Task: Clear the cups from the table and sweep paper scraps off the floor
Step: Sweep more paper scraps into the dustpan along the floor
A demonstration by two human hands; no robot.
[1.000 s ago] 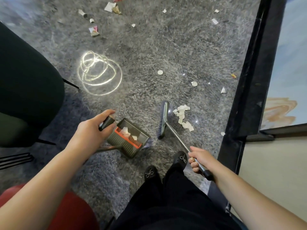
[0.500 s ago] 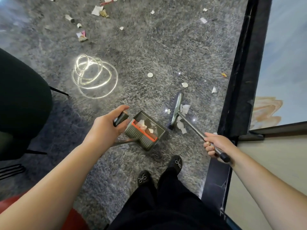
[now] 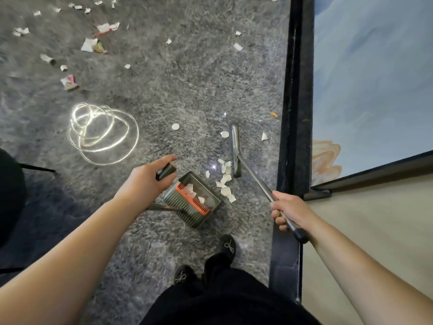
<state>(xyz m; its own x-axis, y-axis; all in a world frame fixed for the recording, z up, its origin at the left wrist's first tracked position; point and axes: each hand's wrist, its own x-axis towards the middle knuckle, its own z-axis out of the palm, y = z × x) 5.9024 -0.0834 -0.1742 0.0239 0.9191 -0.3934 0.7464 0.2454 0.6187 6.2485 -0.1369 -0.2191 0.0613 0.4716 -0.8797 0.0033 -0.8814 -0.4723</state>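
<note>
1. Since the frame half a second ago, the broom (image 3: 235, 150) is now standing farther from the dustpan (image 3: 194, 200), with its head reaching up the floor past a round scrap, and a loose cluster of paper scraps (image 3: 225, 181) is lying between the two.
2. The right hand (image 3: 289, 211) is clenching its grip round the broom's metal handle near the black end cap.
3. The left hand (image 3: 150, 181) is grasping the black end of the dustpan's long handle, fingers curled over it.
4. The dustpan is sitting on the grey floor (image 3: 182, 90) with a few white scraps inside, beside its orange comb.
5. More scraps (image 3: 90, 44) are lying scattered well apart across the upper floor, some with red print.
6. A ring-shaped light glare (image 3: 103, 134) is showing on the floor left of the dustpan.
7. Two black shoes (image 3: 228, 246) are standing just below the dustpan.
</note>
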